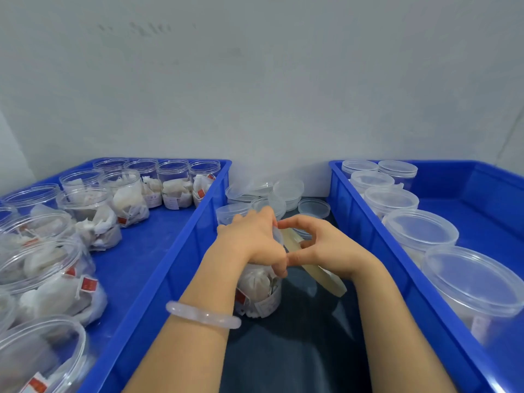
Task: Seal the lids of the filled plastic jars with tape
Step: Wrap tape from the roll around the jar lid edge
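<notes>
The left hand (252,239) curls its fingers over the lid (279,236) of a filled jar (261,293). The jar stands on the dark worktop (297,350) between two blue bins (181,251). The right hand (320,248), fingers bent, holds a tape roll (326,279), with thumb and forefinger arched toward the lid.

Soft, cool, even light fills the scene, bright enough throughout, and shadows stay faint. The dark desk (297,350) carries a dull sheen. Pale glare lies on the lids (473,282) at right and on the rims of the jars (48,279) at left. The wide lens bows the crates (175,251) outward, and the nearest jars stretch and smear. The wall (255,80) looks soft, its marks blurred.
</notes>
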The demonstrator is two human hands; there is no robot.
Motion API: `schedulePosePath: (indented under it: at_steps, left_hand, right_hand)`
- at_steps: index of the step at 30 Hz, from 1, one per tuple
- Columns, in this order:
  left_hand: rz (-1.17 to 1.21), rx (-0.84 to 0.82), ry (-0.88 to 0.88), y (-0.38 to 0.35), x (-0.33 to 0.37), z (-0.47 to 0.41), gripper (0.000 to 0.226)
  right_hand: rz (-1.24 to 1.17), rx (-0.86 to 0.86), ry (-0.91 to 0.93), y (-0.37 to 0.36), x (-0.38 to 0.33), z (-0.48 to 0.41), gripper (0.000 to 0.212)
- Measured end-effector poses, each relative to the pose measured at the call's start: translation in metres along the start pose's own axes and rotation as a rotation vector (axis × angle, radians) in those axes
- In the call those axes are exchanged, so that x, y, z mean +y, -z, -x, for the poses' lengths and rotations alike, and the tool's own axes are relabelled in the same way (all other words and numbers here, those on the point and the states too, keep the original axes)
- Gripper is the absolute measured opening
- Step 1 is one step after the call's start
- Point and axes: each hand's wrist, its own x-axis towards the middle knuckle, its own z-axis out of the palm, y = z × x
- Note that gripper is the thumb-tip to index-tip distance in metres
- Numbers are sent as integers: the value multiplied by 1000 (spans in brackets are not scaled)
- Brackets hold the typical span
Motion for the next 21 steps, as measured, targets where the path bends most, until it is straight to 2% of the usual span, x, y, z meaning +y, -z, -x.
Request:
schedulePosePath:
  at_steps: [2,5,9,12,15,18,21]
  left_hand:
    - [13,15,-7,0,-2,0,63]
    - [48,53,-16,-1,-3,-1,57]
    - [87,27,-35,4,-4,-3,51]
    - [65,-46,-91,11,-8,-2,55]
    - [32,-65,-134,12,-13,3,59]
    - [-22,6,-176,8,-15,9,62]
    - [-39,45,-206,6,-18,11,68]
  right_hand:
    - [-41,-5,11,-2,1,0,67]
    - [-75,51,-27,-7,1,2,90]
    - [13,90,-248,-6,-3,11,106]
    - [145,164,-284,-12,-8,16,116]
    - [100,150,-241,-20,-8,21,93]
    - [48,93,-180,-21,-2,29,66]
    - [58,131,-101,-23,4,31,63]
